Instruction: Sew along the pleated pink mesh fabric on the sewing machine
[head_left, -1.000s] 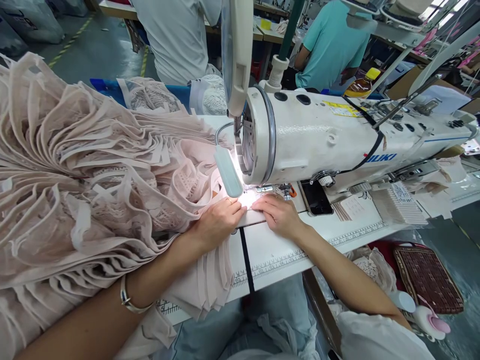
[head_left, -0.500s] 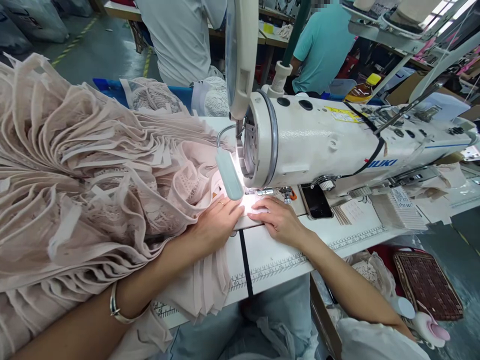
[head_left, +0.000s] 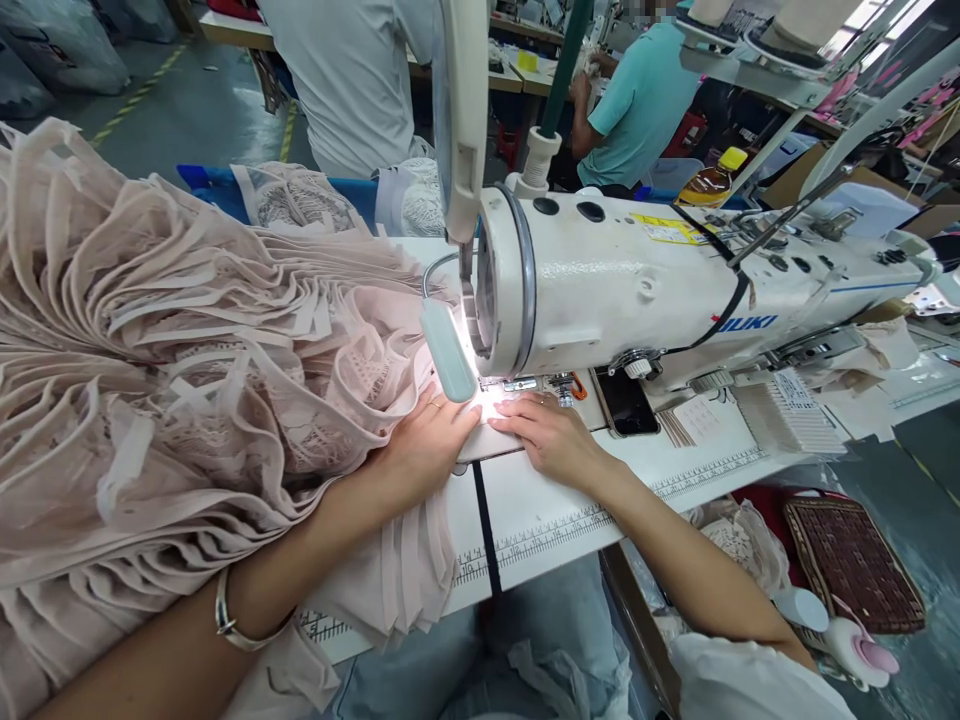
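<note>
A white sewing machine (head_left: pixel 637 285) stands on a white table (head_left: pixel 547 515) with a printed ruler along its front edge. Its small lamp (head_left: pixel 448 352) lights the needle area. My left hand (head_left: pixel 427 440) lies flat, fingers stretched, on pale pink fabric (head_left: pixel 405 555) right in front of the needle. My right hand (head_left: pixel 547 432) lies flat beside it, fingertips pressing the fabric edge under the lamp's glare. A large heap of pink ruffled lace fabric (head_left: pixel 165 360) fills the left side and touches my left forearm.
A dark phone (head_left: pixel 628 402) lies under the machine arm, next to paper tags (head_left: pixel 787 420). A woven basket (head_left: pixel 851 560) sits low at the right. Two other people, one in a grey shirt (head_left: pixel 352 80) and one in a teal shirt (head_left: pixel 637 100), work at tables behind.
Both hands have stayed flat at the needle, edging slightly toward it. The view has shifted a little to the left.
</note>
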